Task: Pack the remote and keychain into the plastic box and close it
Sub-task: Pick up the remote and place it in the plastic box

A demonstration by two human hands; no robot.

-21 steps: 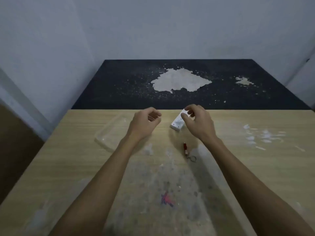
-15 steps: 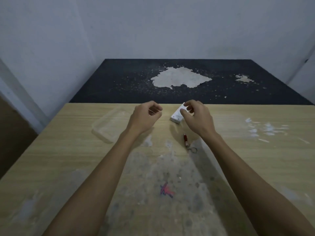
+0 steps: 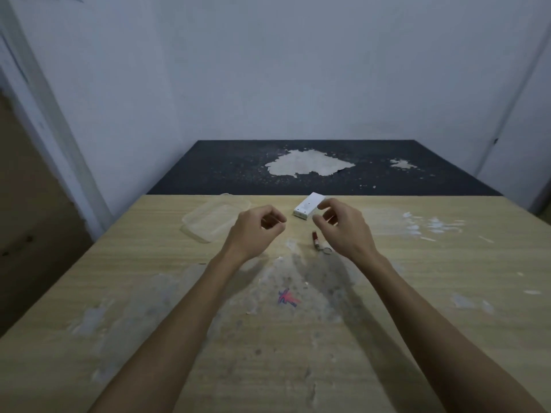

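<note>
A white rectangular remote (image 3: 308,205) lies flat near the far edge of the wooden table (image 3: 447,293). My right hand (image 3: 343,231) hovers just right of it, thumb and fingers spread and holding nothing. The keychain (image 3: 317,244), a small red cylinder with a metal ring, lies on the table below that hand's thumb. A clear plastic box (image 3: 208,223) sits to the left with no lid seen on it. My left hand (image 3: 256,232) is between the box and the remote, fingers loosely curled in, holding nothing.
Beyond the table lies a dark floor with a pale worn patch (image 3: 310,163), bounded by white walls. The tabletop is worn, with white smears (image 3: 432,226) at right and a red-blue scribble (image 3: 287,298) at centre. A doorway edge stands at left.
My right hand has let go of the remote, which now lies flat on the table, and has drawn back slightly. The left hand has barely moved. The view has tilted upward.
</note>
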